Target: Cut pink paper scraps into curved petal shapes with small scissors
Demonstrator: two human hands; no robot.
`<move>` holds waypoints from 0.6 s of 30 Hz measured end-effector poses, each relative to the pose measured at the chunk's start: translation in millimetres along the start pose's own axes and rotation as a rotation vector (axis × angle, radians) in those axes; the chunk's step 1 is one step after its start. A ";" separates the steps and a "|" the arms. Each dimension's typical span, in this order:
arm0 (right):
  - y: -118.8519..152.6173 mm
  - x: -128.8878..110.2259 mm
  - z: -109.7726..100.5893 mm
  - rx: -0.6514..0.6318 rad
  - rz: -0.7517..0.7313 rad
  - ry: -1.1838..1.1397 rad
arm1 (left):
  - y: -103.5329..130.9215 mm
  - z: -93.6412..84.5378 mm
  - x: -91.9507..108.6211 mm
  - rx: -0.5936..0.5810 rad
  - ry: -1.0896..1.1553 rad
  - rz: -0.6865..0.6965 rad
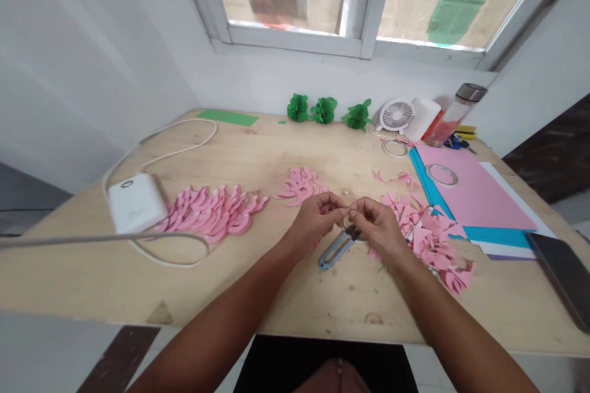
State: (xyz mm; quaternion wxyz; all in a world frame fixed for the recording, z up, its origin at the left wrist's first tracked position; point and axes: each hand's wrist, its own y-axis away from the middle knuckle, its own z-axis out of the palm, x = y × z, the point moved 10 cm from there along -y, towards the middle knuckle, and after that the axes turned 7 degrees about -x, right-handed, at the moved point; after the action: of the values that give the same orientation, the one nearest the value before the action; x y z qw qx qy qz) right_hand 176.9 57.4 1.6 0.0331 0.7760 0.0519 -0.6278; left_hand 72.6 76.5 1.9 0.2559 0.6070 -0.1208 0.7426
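Note:
My left hand [318, 220] and my right hand [378, 222] meet fingertip to fingertip above the middle of the table, both closed in a pinch. Whatever sits between the fingers is too small to make out. Just below them lie blue-handled thread snips [335, 250], their dark blades pointing up toward my right hand. Beyond my left hand is a small pile of curved pink paper cutouts [302, 184]. Beside my right hand spreads a heap of pink paper scraps [431, 236]. A larger layered row of pink cutouts [214, 212] lies to the left.
A white power bank [137, 204] with a looping cable is at left. Three green paper shapes [324, 110], a small fan [396, 115] and a bottle [456, 115] stand along the wall. Coloured paper sheets [493, 190], a tape ring [441, 175] and a phone [562, 276] are at right.

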 end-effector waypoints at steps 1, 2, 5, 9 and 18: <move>0.0 0.0 0.1 -0.001 0.001 0.000 | -0.1 0.2 -0.1 -0.002 0.002 0.001; 0.1 -0.2 0.0 -0.002 0.002 0.002 | -0.1 0.2 -0.3 -0.002 0.002 0.001; 0.4 -1.4 -0.3 0.000 -0.002 0.010 | 0.0 -0.2 -0.9 0.001 -0.011 -0.004; 0.3 -1.0 -0.3 -0.001 -0.002 0.013 | -0.4 -0.5 -1.0 -0.003 -0.016 -0.002; -0.5 0.9 -0.3 0.003 0.008 -0.022 | 0.1 -1.8 -2.3 0.001 -0.031 -0.014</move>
State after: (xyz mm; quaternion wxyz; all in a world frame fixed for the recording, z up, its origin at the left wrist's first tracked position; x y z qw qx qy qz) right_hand 177.3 58.0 0.8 0.0348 0.7694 0.0476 -0.6361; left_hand 71.4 76.7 -0.8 0.2590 0.6195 -0.1202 0.7312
